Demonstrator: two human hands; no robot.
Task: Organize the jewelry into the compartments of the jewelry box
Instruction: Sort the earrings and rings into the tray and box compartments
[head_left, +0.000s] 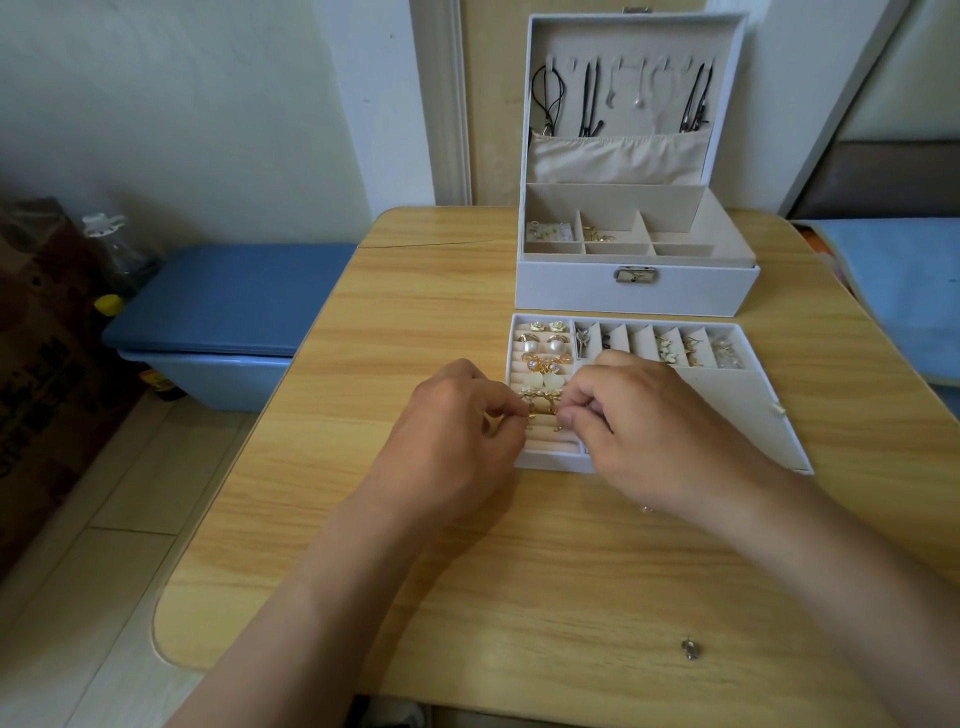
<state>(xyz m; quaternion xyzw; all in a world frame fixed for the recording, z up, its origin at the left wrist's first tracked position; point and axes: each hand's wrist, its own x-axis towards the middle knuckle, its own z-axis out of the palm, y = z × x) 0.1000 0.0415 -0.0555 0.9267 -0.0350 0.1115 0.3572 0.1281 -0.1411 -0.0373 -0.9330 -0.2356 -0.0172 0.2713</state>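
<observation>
Both hands work close together over the tray: the left hand and the right hand pinch gold earrings, seemingly to seat the pair in one padded groove. This tray lies just before the open jewelry box; one stud lies apart on the table.

The jewelry box stands just behind the tray; earrings lie in the tray's left rows; a stud lies well before the tray

The lone head-worn camera looks forward and down, close over the wooden table, toward the jewelry box.
</observation>
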